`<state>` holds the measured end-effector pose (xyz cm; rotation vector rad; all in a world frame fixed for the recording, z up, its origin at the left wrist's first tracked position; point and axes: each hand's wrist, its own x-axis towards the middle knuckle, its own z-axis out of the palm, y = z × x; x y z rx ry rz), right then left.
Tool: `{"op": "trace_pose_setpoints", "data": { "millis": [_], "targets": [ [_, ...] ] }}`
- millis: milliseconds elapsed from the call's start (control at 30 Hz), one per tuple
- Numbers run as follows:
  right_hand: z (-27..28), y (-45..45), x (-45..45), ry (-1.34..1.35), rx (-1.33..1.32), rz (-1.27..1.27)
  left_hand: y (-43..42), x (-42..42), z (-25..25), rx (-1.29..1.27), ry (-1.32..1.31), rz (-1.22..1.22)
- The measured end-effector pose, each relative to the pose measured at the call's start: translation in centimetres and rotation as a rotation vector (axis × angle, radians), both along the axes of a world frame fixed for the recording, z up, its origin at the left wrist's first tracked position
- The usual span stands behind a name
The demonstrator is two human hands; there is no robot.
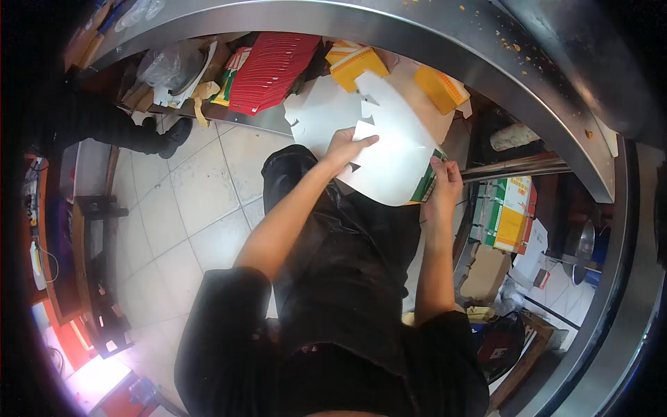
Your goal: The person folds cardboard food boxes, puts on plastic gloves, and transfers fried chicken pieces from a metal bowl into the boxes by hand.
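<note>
A white die-cut cardboard sheet (pixel 394 156) is held up in front of my knees, its face bent in a curve. Its near right corner turns over and shows green print. My left hand (pixel 342 151) grips the sheet's left side, thumb on top and the fingers partly hidden beneath. At the right edge, my right hand (pixel 443 182) pinches the green-printed corner with curled fingers. Behind the held sheet, another pale cut cardboard sheet (pixel 316 104) lies on the low shelf under the steel counter.
A stack of red cards (pixel 276 73) and yellow printed boxes (pixel 358 66) fill the shelf. The steel counter edge (pixel 333 24) arches above. Green and yellow flat boxes (pixel 511 214) stand on the right, near metal bars (pixel 517 167). Another person's shoe (pixel 175 137) rests on the tiled floor at left.
</note>
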<state>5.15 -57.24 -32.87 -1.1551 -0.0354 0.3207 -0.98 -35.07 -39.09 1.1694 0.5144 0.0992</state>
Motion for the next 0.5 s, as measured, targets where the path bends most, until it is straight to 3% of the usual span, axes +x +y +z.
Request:
{"op": "trace_pose_setpoints", "data": {
  "millis": [33, 100, 133, 167, 233, 300, 333, 367, 400, 433, 500],
  "targets": [
    [0.1, 0.7, -1.0, -0.021, -0.047, -0.088, -0.7, -0.3, 0.5, 0.001, 0.002, 0.000],
    [-1.5, 1.6, -3.1, -0.214, -0.188, -0.183, -2.4, -1.0, 0.8, 0.558, 0.156, 0.227],
    [-1.8, 2.3, -4.2, -0.427, -0.243, -0.204, -3.1, -1.3, 0.5, 0.787, 0.228, 0.157],
    [-1.9, 3.1, -5.3, -0.642, -0.295, -0.222, -3.9, 0.5, -9.1, 0.563, -0.396, 0.390],
    [1.0, 3.8, -7.5, -0.907, -0.509, -0.196, -3.5, -0.2, -7.9, 0.447, -0.359, 0.347],
    [1.6, 3.5, -7.2, -0.934, -0.507, -0.166, -2.9, -1.5, -4.4, 0.211, -0.291, 0.256],
    [1.4, 2.9, -5.9, -0.826, -0.458, -0.157, -2.4, -2.0, -2.3, 0.094, -0.257, 0.208],
    [1.3, 2.2, -4.6, -0.717, -0.408, -0.151, -1.1, -2.6, 0.0, -0.219, -0.242, 0.053],
    [2.1, 1.6, -3.5, -0.411, -0.248, -0.053, 0.2, -3.1, 2.3, -0.514, -0.166, -0.081],
    [1.8, 0.7, -1.7, -0.409, -0.251, -0.061, 1.6, -3.6, 2.9, -0.591, -0.093, -0.226],
    [1.3, -0.6, 1.1, -0.211, -0.521, 0.208, -0.4, -3.3, 6.9, -0.455, 0.009, -0.170]
  ]
}}
